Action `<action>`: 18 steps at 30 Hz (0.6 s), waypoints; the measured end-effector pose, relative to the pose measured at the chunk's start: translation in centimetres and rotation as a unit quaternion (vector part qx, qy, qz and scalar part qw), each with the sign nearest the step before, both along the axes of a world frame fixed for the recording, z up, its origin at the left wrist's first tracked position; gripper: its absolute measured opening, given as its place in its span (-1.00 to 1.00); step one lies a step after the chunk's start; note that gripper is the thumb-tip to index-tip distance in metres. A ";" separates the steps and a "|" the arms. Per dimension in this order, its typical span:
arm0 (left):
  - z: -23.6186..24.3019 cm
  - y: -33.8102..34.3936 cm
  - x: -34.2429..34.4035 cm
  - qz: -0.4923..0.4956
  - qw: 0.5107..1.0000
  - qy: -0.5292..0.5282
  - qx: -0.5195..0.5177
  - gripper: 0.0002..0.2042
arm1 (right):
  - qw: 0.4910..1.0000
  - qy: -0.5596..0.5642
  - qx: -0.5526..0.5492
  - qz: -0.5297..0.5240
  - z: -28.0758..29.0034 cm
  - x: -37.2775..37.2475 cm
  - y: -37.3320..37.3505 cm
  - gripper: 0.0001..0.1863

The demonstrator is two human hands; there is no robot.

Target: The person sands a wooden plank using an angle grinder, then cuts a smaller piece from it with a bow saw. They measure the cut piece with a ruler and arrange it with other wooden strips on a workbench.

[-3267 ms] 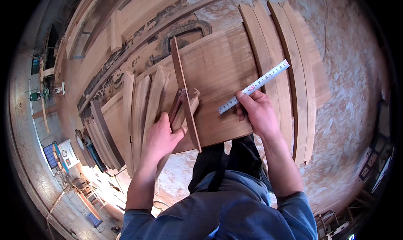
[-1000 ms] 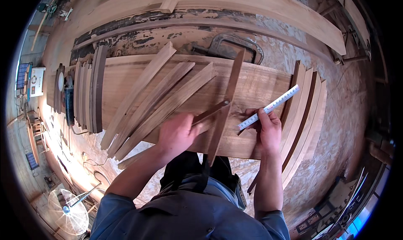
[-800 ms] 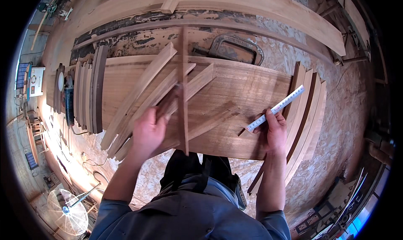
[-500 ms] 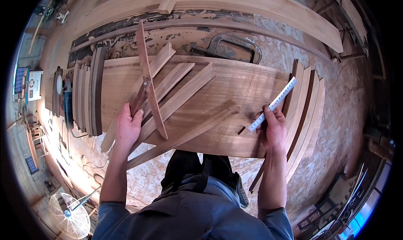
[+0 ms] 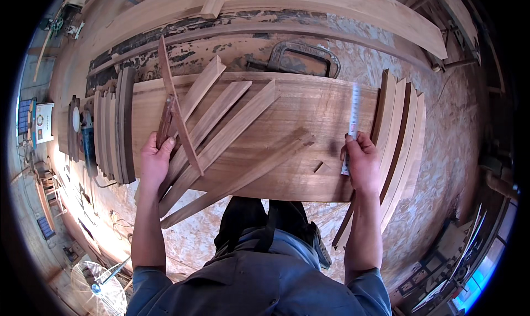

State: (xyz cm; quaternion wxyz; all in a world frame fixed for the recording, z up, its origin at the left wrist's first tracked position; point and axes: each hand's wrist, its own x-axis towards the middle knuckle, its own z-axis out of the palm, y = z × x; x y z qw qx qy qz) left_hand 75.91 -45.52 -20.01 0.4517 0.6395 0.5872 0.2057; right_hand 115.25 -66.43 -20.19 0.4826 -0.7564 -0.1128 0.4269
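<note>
My left hand is closed round the handle of a wooden bevel gauge, whose long thin blade slants across the strips below it. Closed too, my right hand pinches a white ruler with printed marks, which points away from me over the right part of a wide wooden board. Several wooden strips lie slantwise on the board near my left hand. One separate strip crosses the near edge. A small dark stick rests left of my right hand.
More strips stand grouped at the board's right end and left end. A C-clamp lies beyond the far edge. Long planks run across the back. At lower left is a fan.
My right hand has turned the ruler from slanting to nearly straight ahead. The bevel gauge in my left hand has shifted left. The small stick now shows apart from my right hand.
</note>
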 end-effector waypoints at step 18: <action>0.9 -0.4 -0.8 0.012 0.996 0.047 -0.077 -0.83 | 0.843 -0.463 -0.189 0.199 -0.8 -0.2 -0.3 -0.67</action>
